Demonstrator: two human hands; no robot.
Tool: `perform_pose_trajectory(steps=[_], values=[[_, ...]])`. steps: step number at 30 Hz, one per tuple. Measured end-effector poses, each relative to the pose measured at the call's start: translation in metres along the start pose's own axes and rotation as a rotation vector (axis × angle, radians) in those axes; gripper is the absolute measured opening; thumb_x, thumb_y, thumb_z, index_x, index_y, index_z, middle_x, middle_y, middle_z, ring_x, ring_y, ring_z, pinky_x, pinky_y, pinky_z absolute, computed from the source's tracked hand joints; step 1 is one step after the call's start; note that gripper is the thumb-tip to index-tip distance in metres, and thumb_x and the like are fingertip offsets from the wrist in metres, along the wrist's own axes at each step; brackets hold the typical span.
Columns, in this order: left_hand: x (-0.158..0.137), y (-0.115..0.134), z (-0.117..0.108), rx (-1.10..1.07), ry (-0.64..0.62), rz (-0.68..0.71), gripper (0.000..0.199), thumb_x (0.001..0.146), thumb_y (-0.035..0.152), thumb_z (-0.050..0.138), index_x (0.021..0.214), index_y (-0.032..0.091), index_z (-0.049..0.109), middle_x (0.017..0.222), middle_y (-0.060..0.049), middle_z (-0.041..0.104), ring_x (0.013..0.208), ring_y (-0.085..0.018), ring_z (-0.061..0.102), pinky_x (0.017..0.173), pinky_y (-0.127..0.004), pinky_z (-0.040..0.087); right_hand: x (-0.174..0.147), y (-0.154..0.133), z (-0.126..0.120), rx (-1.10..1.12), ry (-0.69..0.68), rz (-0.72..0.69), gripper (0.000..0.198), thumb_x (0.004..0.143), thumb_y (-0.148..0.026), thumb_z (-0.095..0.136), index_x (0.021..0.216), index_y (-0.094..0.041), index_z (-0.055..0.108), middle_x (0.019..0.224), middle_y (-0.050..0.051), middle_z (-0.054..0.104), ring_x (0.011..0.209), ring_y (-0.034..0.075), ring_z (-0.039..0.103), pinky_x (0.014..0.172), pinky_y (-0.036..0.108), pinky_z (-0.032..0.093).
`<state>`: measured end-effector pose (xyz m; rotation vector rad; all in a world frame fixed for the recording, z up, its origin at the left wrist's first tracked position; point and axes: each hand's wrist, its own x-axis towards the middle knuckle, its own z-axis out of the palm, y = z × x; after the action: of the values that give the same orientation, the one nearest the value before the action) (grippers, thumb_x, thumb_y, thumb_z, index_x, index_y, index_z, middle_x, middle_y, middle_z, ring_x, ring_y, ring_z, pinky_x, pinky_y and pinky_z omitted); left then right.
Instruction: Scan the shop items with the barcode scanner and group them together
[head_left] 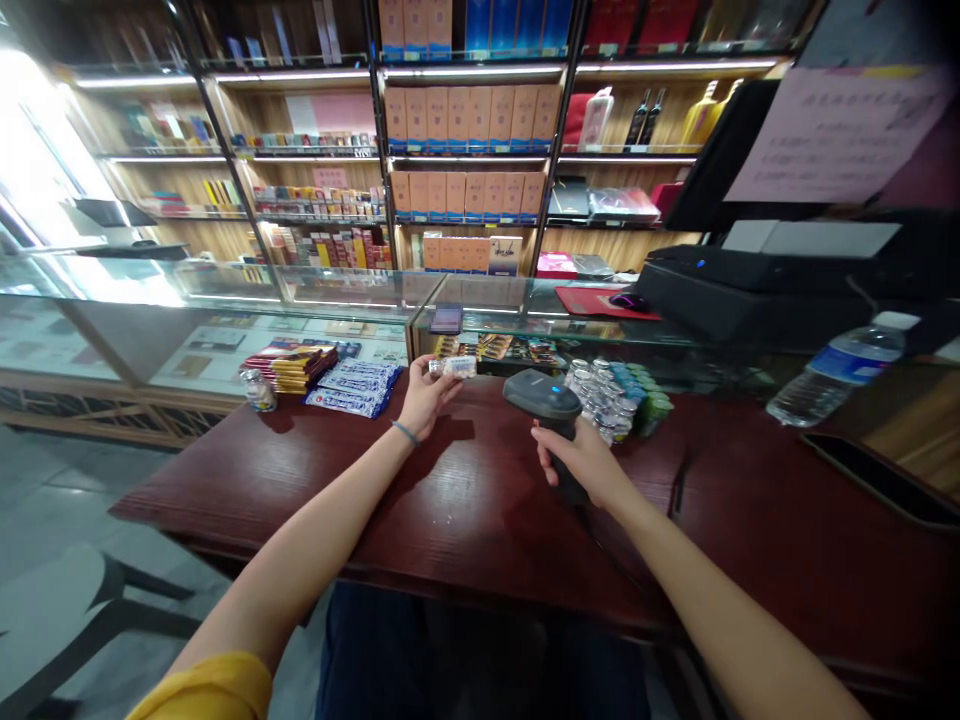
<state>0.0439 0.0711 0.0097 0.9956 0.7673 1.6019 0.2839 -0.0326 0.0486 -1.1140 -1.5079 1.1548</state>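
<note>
My left hand (427,402) is closed around a small clear bottle (459,367) with a silvery cap, held on its side above the table with its label toward the scanner. In my right hand (581,460) is a black handheld barcode scanner (544,397), gripped by its handle, with a small blue light on top. The scanner's head points left, a short way apart from the bottle. Behind my right hand stand several similar small bottles (600,395), with green-toned ones (652,405) beside them. Another such bottle (259,390) stands alone at the table's left.
Blue-and-white packets (354,387) and red-and-yellow packets (292,367) lie in stacks at the left of the dark red table (465,500). At the right are a water bottle (836,370), a phone (885,480) and a black machine (750,290). A glass counter (337,300) runs behind.
</note>
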Motion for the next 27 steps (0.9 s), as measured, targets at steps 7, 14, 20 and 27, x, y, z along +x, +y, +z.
perform_pose_trajectory(steps=[7, 14, 20, 27], values=[[0.001, 0.000, -0.003, 0.017, -0.006, 0.017, 0.057, 0.074, 0.026, 0.078, 0.114, 0.030, 0.038, 0.116, 0.000, 0.060, 0.102, -0.015, 0.067, 0.099, -0.042, 0.054, -0.002, -0.001, 0.000, 0.014, -0.008, -0.010, 0.026, 0.081, -0.043, 0.067, 0.083, -0.021, 0.053, 0.051, -0.007, 0.057, 0.034, 0.010, 0.049, 0.037, 0.021, 0.037], [0.000, 0.001, 0.000, -0.031, 0.021, -0.033, 0.055, 0.074, 0.016, 0.075, 0.114, 0.028, 0.039, 0.116, -0.001, 0.064, 0.100, -0.014, 0.069, 0.097, -0.039, 0.056, 0.001, -0.003, -0.005, 0.063, -0.019, -0.021, 0.028, 0.081, -0.043, 0.067, 0.081, -0.022, 0.048, 0.050, -0.007, 0.057, 0.034, 0.010, 0.050, 0.037, 0.021, 0.037], [-0.004, 0.008, 0.013, 0.084, -0.054, 0.021, 0.055, 0.076, 0.026, 0.075, 0.117, 0.028, 0.039, 0.114, -0.002, 0.064, 0.097, -0.014, 0.070, 0.093, -0.040, 0.058, 0.002, -0.014, -0.017, 0.129, 0.032, -0.054, 0.025, 0.081, -0.042, 0.067, 0.087, -0.022, 0.053, 0.050, -0.008, 0.057, 0.034, 0.010, 0.050, 0.035, 0.021, 0.037], [-0.022, 0.021, 0.061, 0.299, -0.219, 0.111, 0.060, 0.074, 0.039, 0.078, 0.121, 0.024, 0.044, 0.105, -0.004, 0.068, 0.081, -0.017, 0.071, 0.065, -0.028, 0.058, -0.013, -0.031, -0.062, 0.135, 0.130, -0.134, 0.019, 0.083, -0.035, 0.067, 0.086, -0.021, 0.055, 0.049, -0.007, 0.056, 0.034, 0.011, 0.049, 0.035, 0.023, 0.040]])
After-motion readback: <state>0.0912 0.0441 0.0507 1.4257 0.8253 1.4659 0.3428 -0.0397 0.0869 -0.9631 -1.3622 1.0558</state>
